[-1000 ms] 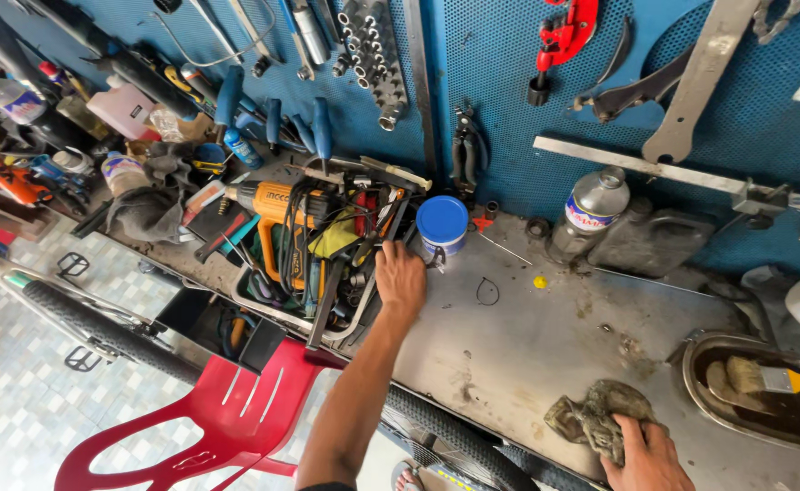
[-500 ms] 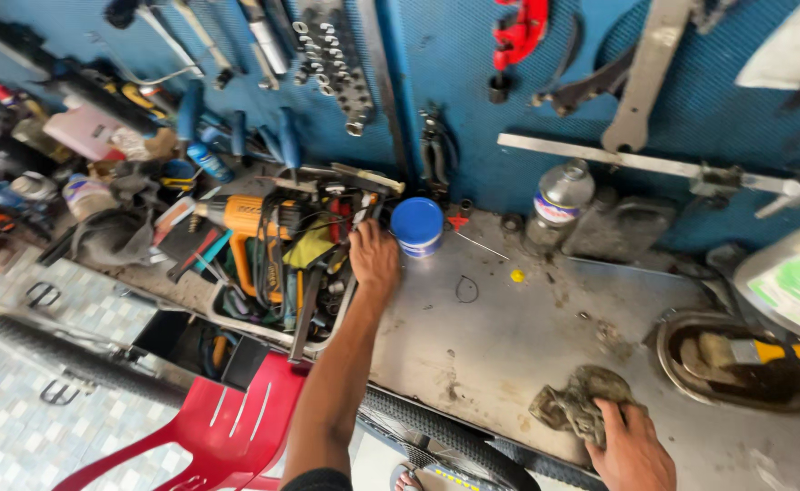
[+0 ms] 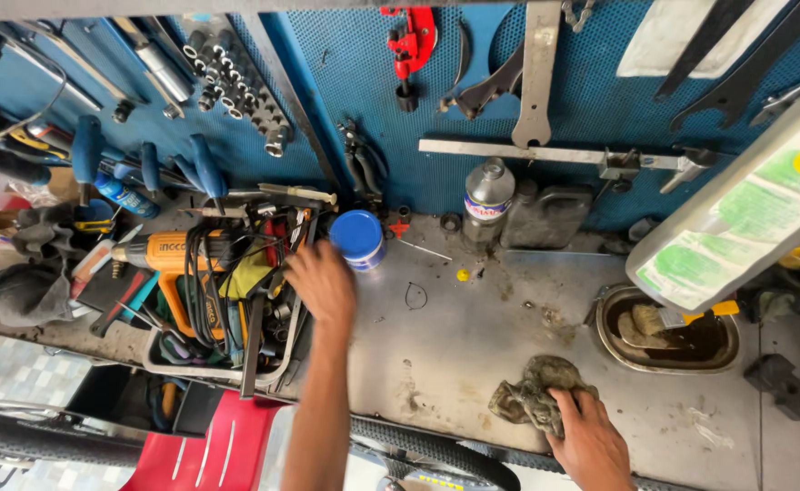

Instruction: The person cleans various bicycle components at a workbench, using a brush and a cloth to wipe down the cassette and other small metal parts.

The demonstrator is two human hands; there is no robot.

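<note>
The left hand [image 3: 321, 284] reaches over the edge of a grey tray crammed with tools [image 3: 277, 368], fingers curled down among them; what they pinch, if anything, I cannot tell. Just beside it stands a round blue-lidded tub [image 3: 357, 239], and in the tray lies an orange power drill with a black cord [image 3: 175, 259]. The right hand [image 3: 591, 444] presses its fingers onto a crumpled, grimy olive rag [image 3: 532, 395] on the stained metal workbench [image 3: 455, 336], near a dark oval pan holding a brush [image 3: 668, 332]
</note>
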